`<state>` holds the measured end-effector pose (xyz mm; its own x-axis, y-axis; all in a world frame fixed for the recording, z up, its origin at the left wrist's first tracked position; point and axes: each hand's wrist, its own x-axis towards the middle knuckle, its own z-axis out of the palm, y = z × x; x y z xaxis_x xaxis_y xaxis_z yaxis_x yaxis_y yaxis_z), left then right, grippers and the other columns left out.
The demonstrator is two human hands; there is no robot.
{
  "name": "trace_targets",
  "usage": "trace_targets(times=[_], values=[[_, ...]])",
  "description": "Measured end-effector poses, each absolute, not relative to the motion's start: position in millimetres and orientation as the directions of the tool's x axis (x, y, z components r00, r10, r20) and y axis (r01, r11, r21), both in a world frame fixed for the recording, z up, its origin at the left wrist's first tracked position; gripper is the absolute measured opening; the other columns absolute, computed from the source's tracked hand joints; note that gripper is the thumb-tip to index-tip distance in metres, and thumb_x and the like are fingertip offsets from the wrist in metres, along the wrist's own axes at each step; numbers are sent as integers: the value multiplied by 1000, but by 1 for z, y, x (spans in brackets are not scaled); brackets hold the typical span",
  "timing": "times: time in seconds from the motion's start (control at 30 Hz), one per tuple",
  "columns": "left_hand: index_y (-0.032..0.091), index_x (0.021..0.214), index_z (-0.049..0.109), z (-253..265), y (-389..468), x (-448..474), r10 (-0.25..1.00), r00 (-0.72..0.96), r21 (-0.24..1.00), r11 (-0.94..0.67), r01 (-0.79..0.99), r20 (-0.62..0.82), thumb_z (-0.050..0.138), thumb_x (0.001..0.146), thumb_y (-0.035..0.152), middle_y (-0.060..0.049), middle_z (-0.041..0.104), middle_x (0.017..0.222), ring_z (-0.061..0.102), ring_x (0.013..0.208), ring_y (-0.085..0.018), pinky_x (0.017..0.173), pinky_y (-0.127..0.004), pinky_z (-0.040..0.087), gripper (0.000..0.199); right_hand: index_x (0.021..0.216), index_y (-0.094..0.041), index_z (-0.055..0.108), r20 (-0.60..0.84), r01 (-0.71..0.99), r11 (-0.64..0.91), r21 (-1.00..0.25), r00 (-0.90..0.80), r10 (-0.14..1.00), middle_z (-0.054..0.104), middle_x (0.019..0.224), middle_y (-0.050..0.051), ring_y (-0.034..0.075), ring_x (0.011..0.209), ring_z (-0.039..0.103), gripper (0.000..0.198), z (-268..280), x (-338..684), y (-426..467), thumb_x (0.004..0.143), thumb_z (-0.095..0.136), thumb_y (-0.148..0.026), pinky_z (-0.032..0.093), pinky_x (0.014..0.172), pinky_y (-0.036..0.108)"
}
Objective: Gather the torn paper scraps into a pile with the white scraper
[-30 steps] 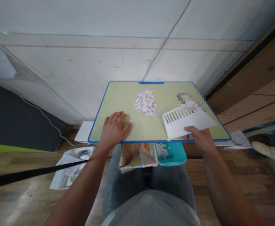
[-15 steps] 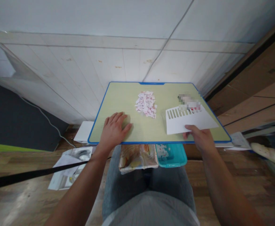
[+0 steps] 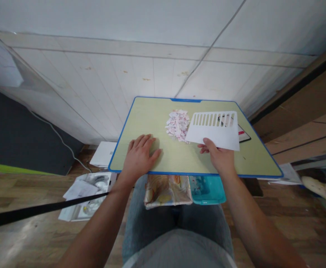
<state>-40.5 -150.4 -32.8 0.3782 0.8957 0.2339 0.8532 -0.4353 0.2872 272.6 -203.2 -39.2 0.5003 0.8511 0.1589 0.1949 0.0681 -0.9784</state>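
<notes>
My right hand pinches the lower edge of a white sheet with a row of slots cut near its far edge, thumb on top. The sheet is above the right part of the small table; its left edge is close to a pile of small pinkish-white paper pieces. Flat on the table's left front lies my left hand, fingers stretched out, with nothing in it. Partly hidden beneath the sheet is a dark-edged flat object with a red mark.
Below the table's front edge are a patterned cloth-lined container and a teal plastic tub with small pieces inside. A white box of items sits on the floor at left. Cardboard boxes stand at right; a wall is behind.
My right hand has carried the slotted sheet leftward and away from me, nearer the paper pile. More of the dark-edged object shows. My left hand stays flat; the view has shifted slightly.
</notes>
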Motion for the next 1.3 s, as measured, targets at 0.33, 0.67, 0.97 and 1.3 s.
trace_targets(times=[0.33, 0.67, 0.97, 1.3], values=[[20, 158, 75, -28, -157, -39, 898, 386, 290, -434, 853, 210, 66, 117, 46, -16, 67, 178, 57, 170, -41, 142, -67, 43, 49, 88, -23, 80, 144, 236, 55, -970, 376, 916, 87, 81, 10, 28, 68, 81, 48, -44, 248, -182, 95, 87, -70, 71, 78, 47], [24, 158, 75, -25, -159, -41, 904, 383, 316, -426, 848, 190, 69, 116, 45, -15, 67, 179, 57, 170, -42, 143, -68, 43, 48, 90, -23, 81, 110, 219, 22, -975, 397, 911, 88, 84, 9, 25, 63, 77, 43, -45, 248, -188, 99, 87, -65, 68, 69, 42], [27, 158, 75, -28, -161, -41, 903, 374, 328, -426, 843, 213, 69, 115, 45, -15, 68, 178, 58, 169, -41, 143, -69, 43, 47, 75, -25, 78, 115, 308, 10, -951, 325, 939, 85, 76, 8, 25, 65, 78, 49, -39, 245, -189, 102, 84, -66, 70, 78, 43], [26, 157, 76, -28, -159, -39, 908, 363, 316, -414, 854, 209, 71, 114, 44, -15, 69, 177, 58, 169, -41, 144, -67, 43, 47, 73, -27, 75, 145, 308, 39, -951, 330, 933, 86, 78, 8, 24, 66, 76, 50, -35, 235, -188, 103, 79, -67, 69, 75, 41]])
